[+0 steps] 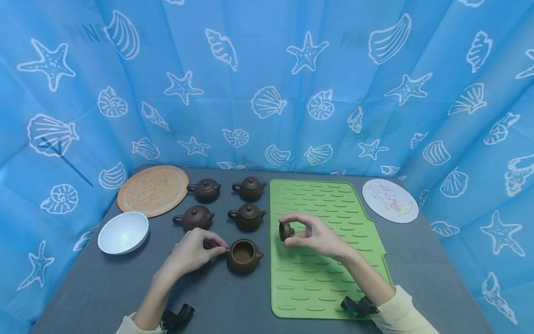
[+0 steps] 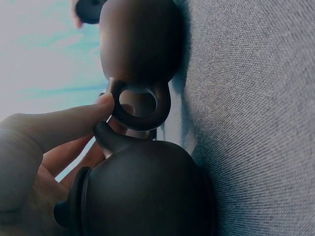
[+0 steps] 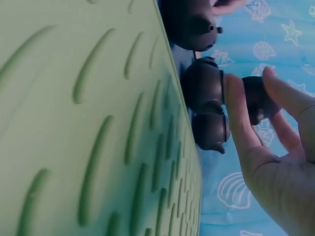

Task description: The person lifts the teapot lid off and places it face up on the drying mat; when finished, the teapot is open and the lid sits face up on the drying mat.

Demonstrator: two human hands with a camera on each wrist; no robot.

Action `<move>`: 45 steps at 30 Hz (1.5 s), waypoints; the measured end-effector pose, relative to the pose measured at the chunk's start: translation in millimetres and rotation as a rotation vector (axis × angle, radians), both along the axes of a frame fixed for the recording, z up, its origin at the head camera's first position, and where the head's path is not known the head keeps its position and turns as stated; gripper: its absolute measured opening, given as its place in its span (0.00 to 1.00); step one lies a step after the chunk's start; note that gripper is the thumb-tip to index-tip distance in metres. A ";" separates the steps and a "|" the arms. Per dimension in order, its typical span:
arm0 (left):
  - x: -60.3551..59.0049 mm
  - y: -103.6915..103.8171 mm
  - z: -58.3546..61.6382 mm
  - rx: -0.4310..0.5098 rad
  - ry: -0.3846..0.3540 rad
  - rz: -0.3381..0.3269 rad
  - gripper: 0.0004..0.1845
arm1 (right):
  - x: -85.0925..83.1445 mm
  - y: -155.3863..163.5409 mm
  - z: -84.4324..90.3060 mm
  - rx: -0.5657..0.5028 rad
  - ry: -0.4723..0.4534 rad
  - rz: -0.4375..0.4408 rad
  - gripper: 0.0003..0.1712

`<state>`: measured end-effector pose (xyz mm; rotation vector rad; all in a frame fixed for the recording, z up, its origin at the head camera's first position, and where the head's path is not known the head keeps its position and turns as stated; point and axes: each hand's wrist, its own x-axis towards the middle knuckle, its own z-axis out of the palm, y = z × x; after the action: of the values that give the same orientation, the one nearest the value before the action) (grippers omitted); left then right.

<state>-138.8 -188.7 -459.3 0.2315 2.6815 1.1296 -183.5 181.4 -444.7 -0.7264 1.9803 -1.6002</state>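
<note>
The grey worktop [image 1: 125, 283] carries a green mat [image 1: 333, 260] at the right and a round orange board [image 1: 153, 190] at the back left, with a white bowl [image 1: 123, 232] before it. Four lidded teapots [image 1: 227, 203] stand in two pairs behind an open teapot [image 1: 244, 254] near the mat's left edge. The left hand [image 1: 189, 253] pinches this pot's handle [image 2: 140, 105] between thumb and fingers. The right hand [image 1: 317, 236] hovers over the mat, fingers curled, pinching the lid [image 1: 286, 230] on edge, just right of the open pot
</note>
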 end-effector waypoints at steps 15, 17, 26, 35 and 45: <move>0.7 0.0 -0.5 0.005 0.001 0.000 0.07 | 4.9 4.9 -22.3 0.153 -0.020 0.014 0.36; 1.3 -0.2 0.0 0.007 0.004 -0.004 0.07 | 5.3 4.1 -23.1 0.166 -0.013 0.012 0.36; 1.5 -1.0 0.1 0.005 0.000 0.003 0.08 | 4.4 -2.6 -26.5 0.250 0.126 0.039 0.38; 2.2 -2.5 0.3 0.006 0.007 -0.015 0.06 | 0.5 -11.1 -27.2 0.405 0.416 0.035 0.39; -5.2 -6.6 6.7 0.004 0.038 -0.115 0.04 | -11.7 -5.3 -2.3 0.385 0.248 0.021 0.43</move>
<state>-144.0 -195.3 -452.6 0.4061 2.6602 1.1068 -195.2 176.1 -447.0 -0.8141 2.3553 -1.1068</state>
